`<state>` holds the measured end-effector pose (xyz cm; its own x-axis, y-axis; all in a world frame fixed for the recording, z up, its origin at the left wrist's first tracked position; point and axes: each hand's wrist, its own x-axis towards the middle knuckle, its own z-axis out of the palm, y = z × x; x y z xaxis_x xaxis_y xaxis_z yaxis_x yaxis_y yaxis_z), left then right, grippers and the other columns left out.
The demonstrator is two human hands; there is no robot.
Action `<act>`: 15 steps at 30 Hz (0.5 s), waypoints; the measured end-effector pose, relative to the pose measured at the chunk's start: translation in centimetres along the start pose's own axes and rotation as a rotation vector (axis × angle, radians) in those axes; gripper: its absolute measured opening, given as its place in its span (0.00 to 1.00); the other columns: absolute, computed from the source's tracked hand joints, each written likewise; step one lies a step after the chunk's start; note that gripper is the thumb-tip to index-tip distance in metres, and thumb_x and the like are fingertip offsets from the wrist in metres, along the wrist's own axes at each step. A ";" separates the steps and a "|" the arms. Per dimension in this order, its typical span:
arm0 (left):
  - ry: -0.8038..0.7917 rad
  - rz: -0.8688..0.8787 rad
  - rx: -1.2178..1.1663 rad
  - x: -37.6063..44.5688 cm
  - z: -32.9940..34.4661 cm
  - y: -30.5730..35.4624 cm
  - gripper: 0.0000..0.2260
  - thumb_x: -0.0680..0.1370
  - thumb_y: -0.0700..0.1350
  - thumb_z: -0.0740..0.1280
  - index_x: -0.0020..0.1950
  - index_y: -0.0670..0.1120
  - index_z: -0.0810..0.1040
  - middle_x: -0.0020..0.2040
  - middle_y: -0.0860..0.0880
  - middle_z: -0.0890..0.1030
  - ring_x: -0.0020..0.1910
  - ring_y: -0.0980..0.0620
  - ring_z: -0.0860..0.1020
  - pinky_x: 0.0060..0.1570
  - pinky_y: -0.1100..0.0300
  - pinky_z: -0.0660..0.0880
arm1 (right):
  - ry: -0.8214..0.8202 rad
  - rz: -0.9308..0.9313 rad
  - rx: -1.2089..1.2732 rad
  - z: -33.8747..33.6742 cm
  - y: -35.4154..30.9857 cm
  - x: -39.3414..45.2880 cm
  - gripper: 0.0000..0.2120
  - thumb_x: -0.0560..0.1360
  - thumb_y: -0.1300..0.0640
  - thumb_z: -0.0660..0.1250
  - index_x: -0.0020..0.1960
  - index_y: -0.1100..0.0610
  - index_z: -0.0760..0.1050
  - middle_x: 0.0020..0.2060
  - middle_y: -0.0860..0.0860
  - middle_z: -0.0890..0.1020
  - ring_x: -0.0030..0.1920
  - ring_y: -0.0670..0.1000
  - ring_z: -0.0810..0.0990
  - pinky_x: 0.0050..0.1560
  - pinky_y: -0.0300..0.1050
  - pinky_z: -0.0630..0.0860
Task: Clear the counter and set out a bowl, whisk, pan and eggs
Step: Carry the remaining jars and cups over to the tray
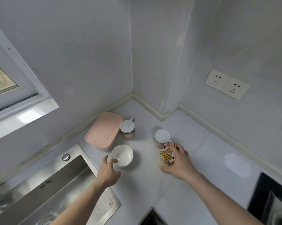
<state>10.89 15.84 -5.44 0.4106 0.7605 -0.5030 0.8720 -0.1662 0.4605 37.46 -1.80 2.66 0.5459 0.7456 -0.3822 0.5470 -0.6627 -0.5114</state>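
Observation:
A white bowl (122, 155) stands empty and upright on the white counter (210, 159), near the sink corner. My left hand (108, 172) reaches to its near-left rim, fingertips at the edge, fingers loosely spread. My right hand (180, 161) grips a clear tub with a colourful printed lid (166, 154), tilted on the counter. Just behind the tub stands a white-lidded jar (161, 137).
A pink-lidded box (103, 131) and a second white-lidded jar with a spoon (127, 127) sit toward the back corner. The steel sink (52, 189) lies at the left, a black hob (273, 197) at the right edge. Wall sockets (227, 83) are up on the right wall.

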 end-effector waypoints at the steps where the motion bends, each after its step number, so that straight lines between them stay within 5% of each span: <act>1: -0.008 -0.003 0.001 0.5 0.3 -0.3 0.26 0.74 0.47 0.69 0.72 0.52 0.72 0.82 0.45 0.52 0.64 0.43 0.78 0.59 0.57 0.74 | 0.002 0.012 -0.023 0.5 0.0 0.3 0.53 0.62 0.39 0.75 0.80 0.43 0.52 0.75 0.45 0.54 0.71 0.58 0.62 0.69 0.47 0.68; 7: 0.080 0.070 -0.048 2.2 1.7 -1.2 0.12 0.74 0.51 0.73 0.55 0.52 0.79 0.68 0.50 0.73 0.57 0.46 0.79 0.52 0.56 0.75 | 0.058 0.067 -0.074 1.4 -0.4 1.3 0.50 0.64 0.40 0.75 0.78 0.44 0.51 0.68 0.48 0.58 0.61 0.60 0.69 0.63 0.50 0.74; 15: 0.186 0.109 -0.095 1.5 1.2 -1.9 0.12 0.69 0.56 0.79 0.41 0.56 0.78 0.55 0.59 0.78 0.47 0.50 0.78 0.39 0.56 0.76 | 0.101 0.139 -0.003 3.4 -0.6 0.7 0.52 0.62 0.40 0.76 0.78 0.46 0.52 0.64 0.49 0.63 0.59 0.60 0.73 0.60 0.50 0.75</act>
<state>10.21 16.51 -7.96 0.4366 0.8456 -0.3072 0.7929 -0.2004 0.5754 35.35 -0.61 0.12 0.6771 0.6362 -0.3698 0.4641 -0.7592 -0.4564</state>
